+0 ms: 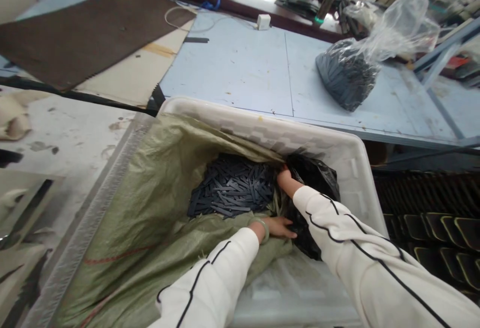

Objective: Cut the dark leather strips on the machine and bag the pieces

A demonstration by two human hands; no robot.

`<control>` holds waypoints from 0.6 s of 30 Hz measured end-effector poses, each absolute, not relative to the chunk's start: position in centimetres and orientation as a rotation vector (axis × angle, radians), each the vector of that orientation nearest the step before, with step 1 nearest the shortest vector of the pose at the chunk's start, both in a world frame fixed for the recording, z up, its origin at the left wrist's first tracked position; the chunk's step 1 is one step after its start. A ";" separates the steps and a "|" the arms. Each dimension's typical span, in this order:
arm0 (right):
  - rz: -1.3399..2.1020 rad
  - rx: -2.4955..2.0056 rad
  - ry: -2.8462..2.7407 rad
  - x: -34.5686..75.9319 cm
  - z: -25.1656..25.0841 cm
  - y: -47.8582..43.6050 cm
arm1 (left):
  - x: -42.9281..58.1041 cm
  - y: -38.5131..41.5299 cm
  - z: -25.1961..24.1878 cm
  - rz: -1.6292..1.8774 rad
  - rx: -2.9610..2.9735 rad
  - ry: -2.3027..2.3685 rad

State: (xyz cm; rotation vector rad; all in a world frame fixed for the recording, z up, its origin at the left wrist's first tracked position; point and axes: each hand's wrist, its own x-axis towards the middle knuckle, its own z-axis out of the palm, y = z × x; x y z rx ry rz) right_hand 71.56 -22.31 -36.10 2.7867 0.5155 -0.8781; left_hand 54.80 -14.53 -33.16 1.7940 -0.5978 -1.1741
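A white plastic crate [337, 153] holds a green woven sack [150, 203] opened over a heap of dark flat strips [232, 190]. Beside the sack lies a black plastic bag [317, 178]. My left hand [279, 227], with a pale bangle on the wrist, rests flat against the near edge of the black bag where it meets the sack, fingers stretched out. My right hand [284, 177] reaches to the far edge of the black bag next to the strips; its fingers are hidden in the bag's folds.
A pale blue table [243, 68] lies beyond the crate, with a clear bag of dark strips [348, 78] on it and a white plug [263, 21]. A brown board [82, 33] lies at the left. Stacked dark trays [431, 218] stand at the right.
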 end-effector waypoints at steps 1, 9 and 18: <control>-0.905 2.764 0.489 71.1 -36.2 -22.1 | 55.0 -14.3 -33.1 -1.175 1.738 -0.572; -0.960 2.907 0.431 68.2 -35.9 -18.7 | 58.1 -1.6 -33.9 -1.085 1.787 0.038; -0.968 3.111 0.002 64.7 -37.6 -13.9 | 55.4 8.0 -38.6 -0.722 2.100 1.075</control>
